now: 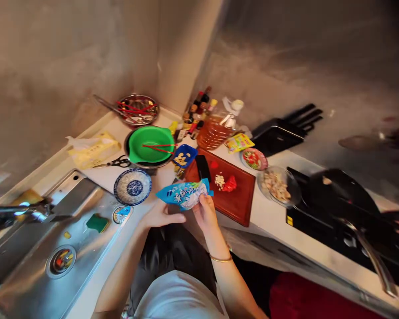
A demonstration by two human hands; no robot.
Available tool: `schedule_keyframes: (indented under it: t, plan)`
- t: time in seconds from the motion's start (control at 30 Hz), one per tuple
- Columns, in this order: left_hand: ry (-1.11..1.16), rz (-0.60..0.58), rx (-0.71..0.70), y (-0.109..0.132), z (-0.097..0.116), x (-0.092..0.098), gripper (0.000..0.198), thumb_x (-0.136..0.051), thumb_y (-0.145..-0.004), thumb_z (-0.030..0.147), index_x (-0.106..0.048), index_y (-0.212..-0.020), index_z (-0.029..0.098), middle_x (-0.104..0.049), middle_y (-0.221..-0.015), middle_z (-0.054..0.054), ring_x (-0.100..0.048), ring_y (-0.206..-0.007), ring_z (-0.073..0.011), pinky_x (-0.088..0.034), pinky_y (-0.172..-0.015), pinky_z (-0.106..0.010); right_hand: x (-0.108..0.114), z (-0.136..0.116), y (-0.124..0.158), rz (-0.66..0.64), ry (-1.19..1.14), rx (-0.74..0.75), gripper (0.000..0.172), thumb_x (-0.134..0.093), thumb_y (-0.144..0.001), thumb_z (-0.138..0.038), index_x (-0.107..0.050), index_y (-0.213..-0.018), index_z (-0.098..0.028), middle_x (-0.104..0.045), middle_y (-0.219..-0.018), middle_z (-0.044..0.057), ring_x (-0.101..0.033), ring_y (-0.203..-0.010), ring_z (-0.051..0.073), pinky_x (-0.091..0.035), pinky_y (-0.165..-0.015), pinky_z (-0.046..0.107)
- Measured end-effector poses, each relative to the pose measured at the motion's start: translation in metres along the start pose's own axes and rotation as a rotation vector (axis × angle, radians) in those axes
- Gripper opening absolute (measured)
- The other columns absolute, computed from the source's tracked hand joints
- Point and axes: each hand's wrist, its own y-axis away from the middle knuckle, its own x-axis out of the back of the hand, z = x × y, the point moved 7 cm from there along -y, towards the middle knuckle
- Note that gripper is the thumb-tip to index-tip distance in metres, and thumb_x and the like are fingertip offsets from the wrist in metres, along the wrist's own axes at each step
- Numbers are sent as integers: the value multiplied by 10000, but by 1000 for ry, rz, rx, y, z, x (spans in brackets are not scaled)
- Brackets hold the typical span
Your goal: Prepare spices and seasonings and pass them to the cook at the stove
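A blue plastic packet (188, 195) with white printing is held up in front of my body, over the counter's edge. My right hand (205, 213) pinches its right end between thumb and fingers. Beside the packet's lower left side is my left hand (162, 215), its thumb stretched out and apart from the packet; the other fingers are partly hidden behind it. Just beyond lies a brown cutting board (236, 201) with chopped garlic (219, 180), chopped red pepper (230, 183) and a dark-bladed cleaver (203, 167). A blue-patterned plate (133, 187) sits to the left.
At left is a steel sink (86, 261) with a green sponge (97, 223). A green basin (149, 133) with red chopsticks, an oil jug (214, 133) and a blue tray (186, 155) stand behind. Rightward are a glass bowl of meat (277, 185) and a black wok (346, 195).
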Motion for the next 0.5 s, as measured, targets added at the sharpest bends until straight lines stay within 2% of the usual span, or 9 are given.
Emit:
schedule_keyframes:
  t: [0.07,0.13,0.2,0.27,0.33,0.4,0.5]
  plan:
    - [148,-136,8,-3,10,-23,935,-512,-671,876,-668,-1224,138,-648,-1285,-173,-532,-1284,-359,-398,-1099,-459,32,-16,18,102,-115,55,428,-796,-652,-549,-618,-927,-273,-696,-960,17,-653,-907,214,-541,-834,371]
    - [149,-191,49,-11,18,-42,844,-384,-814,813,-671,-1238,141,-665,-1272,-156,-591,-1222,-326,-447,-1051,-434,56,-28,33,131,-173,87,461,-814,-657,-477,-640,-1031,-272,-695,-962,18,-655,-852,196,-545,-798,343]
    - [-42,-227,92,-26,23,-66,615,-504,-880,644,-684,-1228,170,-696,-1237,-111,-642,-1146,-288,-487,-990,-383,79,-38,45,141,-182,119,539,-805,-687,-438,-624,-1169,-280,-697,-973,17,-656,-837,180,-545,-779,316]
    - [-279,-285,97,-42,22,-96,433,-626,-859,487,-725,-1154,187,-738,-1155,-68,-683,-1038,-257,-516,-898,-322,107,-45,56,176,-196,158,583,-805,-705,-414,-607,-1237,-284,-702,-953,8,-656,-818,162,-544,-765,286]
    - [-447,-330,77,-56,17,-129,315,-603,-875,401,-766,-1030,181,-775,-1008,-40,-701,-891,-221,-516,-777,-272,139,-51,65,220,-227,199,568,-812,-712,-400,-620,-1234,-283,-707,-907,-8,-651,-783,139,-538,-745,253]
    - [-547,-289,46,-67,8,-157,291,-548,-897,350,-773,-898,164,-769,-851,-23,-678,-762,-184,-478,-678,-238,169,-54,74,260,-263,225,525,-812,-717,-415,-648,-1196,-278,-712,-876,-17,-651,-766,127,-536,-736,237]
    - [-542,-143,56,-77,-9,-187,255,-584,-859,339,-734,-769,152,-711,-708,-5,-616,-658,-145,-413,-593,-213,206,-58,85,311,-298,260,491,-783,-734,-483,-672,-1161,-268,-722,-858,-16,-662,-763,134,-542,-738,245]
